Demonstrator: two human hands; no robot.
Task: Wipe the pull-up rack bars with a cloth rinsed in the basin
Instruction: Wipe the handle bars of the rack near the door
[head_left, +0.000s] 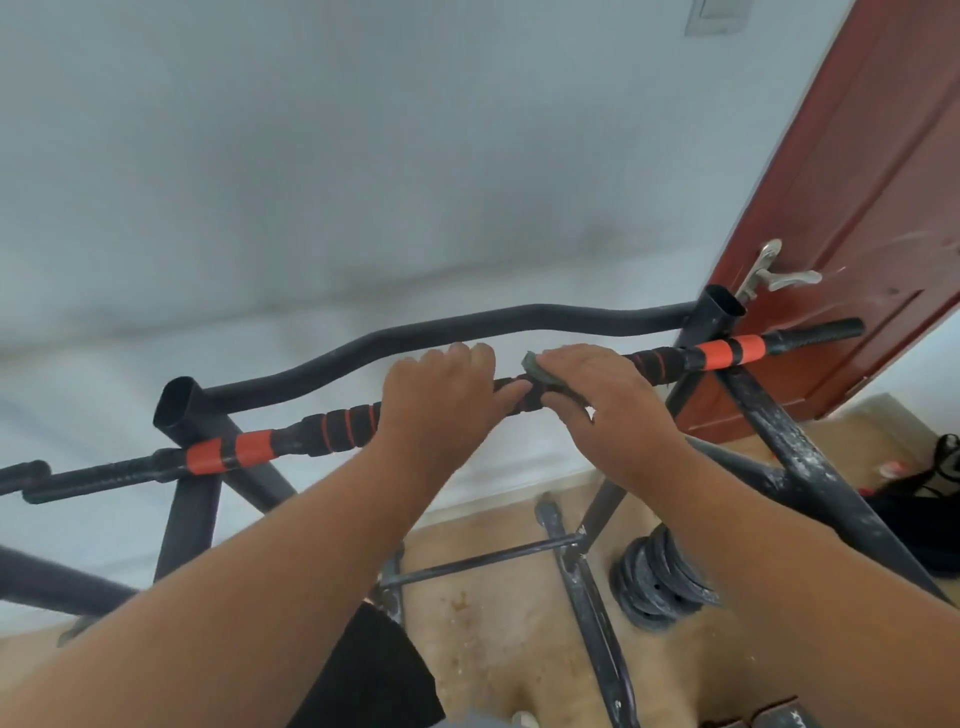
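Cloth (540, 373), grey-green and mostly hidden, sits wrapped on the front pull-up bar (332, 427) at mid-frame, clamped there by the right hand (597, 395), whose fingers curl over it and the bar together. Just left of it, the left hand (441, 397) curls over the same bar, bare of any cloth, its thumb reaching toward the right hand; it looks like a steadying hold. Both forearms rise from the lower corners of the frame, wrists bent down over the bar.

The step in hand appears to be the wiping itself, at the foam grip in the centre. The next move likely calls for sliding the cloth along toward the orange bands (727, 351) at right (the left hand would have to give way for any stroke leftward).

Behind runs the curved rear bar (467, 325); a red door (857, 208) fills the upper right, and weight plates (660, 582) lie on the floor at lower right. No basin is in view.
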